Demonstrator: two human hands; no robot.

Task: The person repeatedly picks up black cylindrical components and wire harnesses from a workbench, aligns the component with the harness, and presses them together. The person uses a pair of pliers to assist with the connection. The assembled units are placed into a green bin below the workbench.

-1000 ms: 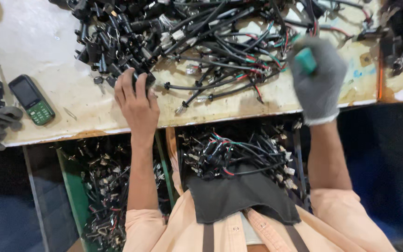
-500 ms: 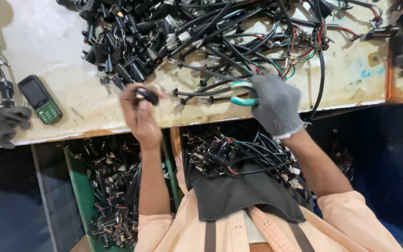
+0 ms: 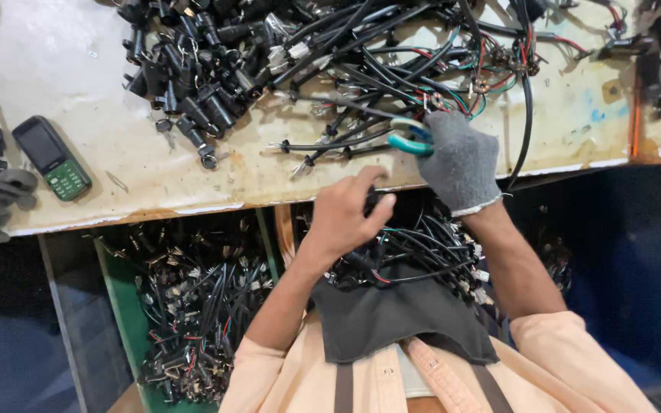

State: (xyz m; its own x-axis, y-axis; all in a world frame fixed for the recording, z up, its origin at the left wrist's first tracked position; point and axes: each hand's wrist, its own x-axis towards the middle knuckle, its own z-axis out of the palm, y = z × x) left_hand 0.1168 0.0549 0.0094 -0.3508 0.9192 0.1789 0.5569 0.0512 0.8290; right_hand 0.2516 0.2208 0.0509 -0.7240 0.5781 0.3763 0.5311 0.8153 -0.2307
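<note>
Pinching black connector [image 3: 372,200] in bare left hand [image 3: 343,216]; gloved right hand [image 3: 459,164] clamped on teal-handled cutters [image 3: 411,138].

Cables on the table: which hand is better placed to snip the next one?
Probably the right hand: gloved, it holds the teal cutters beside those cables. The bare left hand is lower, gripping a black part.

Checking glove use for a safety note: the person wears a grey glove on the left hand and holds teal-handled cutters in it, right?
Not quite: the head view shows the grey glove on the right hand, which holds the teal-handled cutters. The left hand is bare.
</note>
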